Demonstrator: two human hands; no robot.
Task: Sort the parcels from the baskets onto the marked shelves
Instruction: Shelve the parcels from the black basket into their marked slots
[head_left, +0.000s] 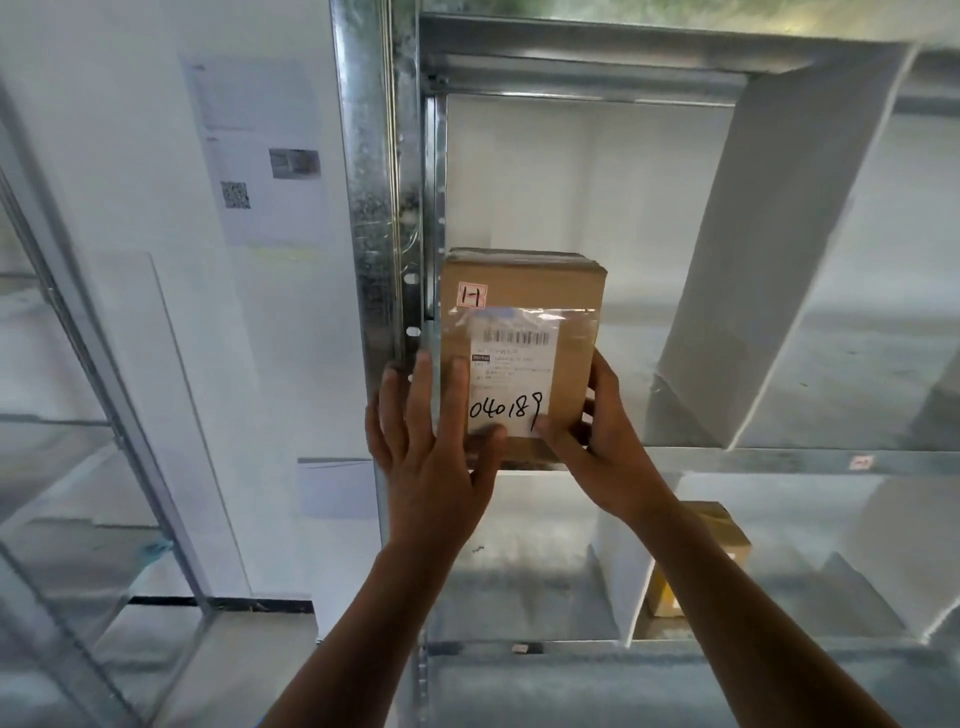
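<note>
Two hands are seen at the near end of one brown parcel (524, 291). The parcel is lodged in the leftmost compartment of the upper shelf (727, 460), just beside the metal upright (371, 208), with its near end at the shelf's front edge. The left hand (431, 462) is laid flat, its fingers straight along the parcel's left side and its thumb pressed on the white label (511, 364), on which "040189" is handwritten. The right hand (597, 436) is wrapped round the right edge, fingers curled and thumb on the face. A red-bordered tag (472, 296) marked "H" is stuck above the label. A white divider (753, 260) is seen leaning to the right. A second parcel (727, 545) is noted on the shelf below, partly hidden by the right forearm.
</note>
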